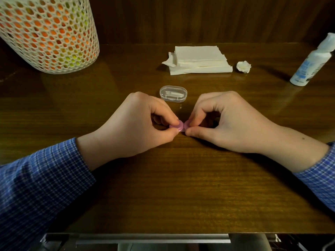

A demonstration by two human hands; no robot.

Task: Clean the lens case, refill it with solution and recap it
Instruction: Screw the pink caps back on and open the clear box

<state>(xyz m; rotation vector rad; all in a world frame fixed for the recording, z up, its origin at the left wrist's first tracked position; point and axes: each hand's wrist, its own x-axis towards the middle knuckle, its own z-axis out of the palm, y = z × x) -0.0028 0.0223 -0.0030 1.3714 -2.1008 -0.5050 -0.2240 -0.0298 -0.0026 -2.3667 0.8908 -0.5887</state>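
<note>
Far up and left of the left hand stands a white mesh basket, orange and yellow-green showing through its holes. The left hand rests on the wooden table, thumb and forefinger curled and pinching the left end of the pink lens case. The case lies low on the table between the two hands, its pink caps showing between the fingertips. Just beyond the gap between the hands sits a small clear box, closed, with something pale inside. Farther back, above the right hand, lies a stack of white tissues, and just right of it a crumpled wad. The right hand mirrors the left, thumb and curled fingers pinching the case's right end. Both wrists come out of blue checked sleeves. Far right and beyond the right hand stands a white bottle, cap on.
</note>
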